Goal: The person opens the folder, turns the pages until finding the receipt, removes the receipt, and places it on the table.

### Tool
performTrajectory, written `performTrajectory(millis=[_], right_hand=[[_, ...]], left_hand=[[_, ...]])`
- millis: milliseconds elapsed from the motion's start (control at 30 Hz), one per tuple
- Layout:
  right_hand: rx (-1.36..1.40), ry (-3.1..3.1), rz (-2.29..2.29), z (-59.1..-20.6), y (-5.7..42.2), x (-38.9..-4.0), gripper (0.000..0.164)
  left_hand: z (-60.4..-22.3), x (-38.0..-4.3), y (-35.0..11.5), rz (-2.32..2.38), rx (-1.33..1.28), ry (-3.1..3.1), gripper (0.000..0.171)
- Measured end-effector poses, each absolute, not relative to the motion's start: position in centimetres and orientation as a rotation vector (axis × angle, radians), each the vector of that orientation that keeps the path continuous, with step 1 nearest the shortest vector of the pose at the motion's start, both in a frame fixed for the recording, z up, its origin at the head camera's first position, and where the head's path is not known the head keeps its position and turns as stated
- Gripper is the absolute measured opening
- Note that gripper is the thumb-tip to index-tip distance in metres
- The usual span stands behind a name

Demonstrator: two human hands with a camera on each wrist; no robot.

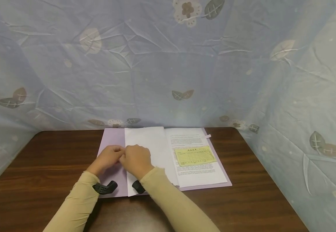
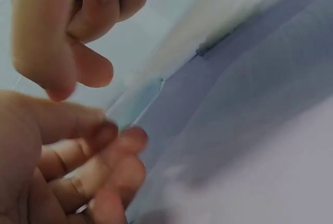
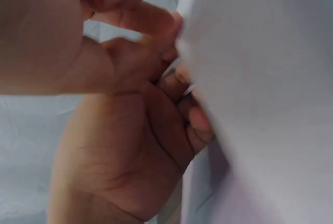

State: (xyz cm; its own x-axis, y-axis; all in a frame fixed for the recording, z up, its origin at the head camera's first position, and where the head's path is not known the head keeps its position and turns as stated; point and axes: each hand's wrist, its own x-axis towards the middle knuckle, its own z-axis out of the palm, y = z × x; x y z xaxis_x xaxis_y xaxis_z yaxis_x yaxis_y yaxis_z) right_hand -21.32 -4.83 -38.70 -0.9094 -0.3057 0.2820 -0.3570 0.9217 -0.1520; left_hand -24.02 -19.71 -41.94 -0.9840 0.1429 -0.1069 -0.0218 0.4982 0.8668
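Note:
A lilac folder (image 1: 112, 138) lies spread on the table with white sheets in it. My left hand (image 1: 109, 158) is at the left edge of the blank white page (image 1: 153, 148). In the left wrist view, my left thumb and fingertips pinch the end of a small translucent bluish tab (image 2: 145, 99) along that edge. My right hand (image 1: 137, 159) lies over the page edge, its fingers curled just above the left fingertips. Nothing shows between its fingertips in the left wrist view. In the right wrist view the page's edge (image 3: 213, 125) passes close by both hands.
On the right side of the folder lies a printed sheet (image 1: 197, 178) with a yellow form slip (image 1: 195, 156) on it. A pale tab (image 1: 207, 136) sticks out at its right edge. The dark wooden table (image 1: 40, 161) ends at a patterned cloth (image 1: 156, 80) behind.

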Motion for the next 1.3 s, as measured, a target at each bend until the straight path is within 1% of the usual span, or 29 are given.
performTrajectory(millis=[100, 200, 400, 500, 567, 633, 767, 833, 867, 1067, 1200, 1300], right_hand=[[0.512, -2.84, 0.392, -39.3, -4.0, -21.4, 0.039], [0.53, -2.884, 0.506, -39.9, -2.8, -21.5, 0.04], [0.505, -3.002, 0.71, -40.3, 1.6, -22.2, 0.027], [0.451, -3.024, 0.781, -40.1, 5.0, -22.8, 0.022], [0.407, -3.02, 0.81, -40.0, 7.4, -23.2, 0.02], [0.364, -3.005, 0.824, -40.0, 10.0, -23.6, 0.019], [0.26, -2.954, 0.801, -40.3, 15.3, -24.1, 0.016], [0.185, -2.91, 0.805, -40.4, 17.7, -24.2, 0.015], [0.144, -2.888, 0.811, -40.5, 18.9, -24.2, 0.015], [-0.077, -2.842, 0.871, -41.1, 23.8, -24.2, 0.02], [-0.139, -2.866, 0.844, -42.0, 25.4, -24.4, 0.02], [-0.13, -2.885, 0.783, -42.5, 25.8, -24.5, 0.019]], left_hand=[[-42.3, -24.0, -19.4, 1.448, 0.092, 2.594, 0.018], [-42.5, -23.9, -19.1, 1.408, 0.097, 2.577, 0.026], [-42.7, -23.7, -18.7, 1.345, 0.099, 2.596, 0.047], [-42.6, -23.7, -18.6, 1.266, 0.122, 2.682, 0.054], [-42.6, -23.8, -18.6, 1.222, 0.136, 2.736, 0.055], [-42.6, -23.8, -18.6, 1.192, 0.165, 2.777, 0.05], [-42.7, -23.7, -18.4, 1.107, 0.231, 2.842, 0.022], [-42.8, -23.6, -18.4, 1.055, 0.266, 2.866, 0.011], [-42.8, -23.6, -18.4, 1.027, 0.281, 2.88, 0.009], [-42.9, -23.6, -18.5, 0.96, 0.293, 2.915, 0.014], [-43.1, -23.7, -18.6, 0.954, 0.282, 2.913, 0.016], [-43.0, -23.6, -18.6, 0.952, 0.283, 2.909, 0.016]])
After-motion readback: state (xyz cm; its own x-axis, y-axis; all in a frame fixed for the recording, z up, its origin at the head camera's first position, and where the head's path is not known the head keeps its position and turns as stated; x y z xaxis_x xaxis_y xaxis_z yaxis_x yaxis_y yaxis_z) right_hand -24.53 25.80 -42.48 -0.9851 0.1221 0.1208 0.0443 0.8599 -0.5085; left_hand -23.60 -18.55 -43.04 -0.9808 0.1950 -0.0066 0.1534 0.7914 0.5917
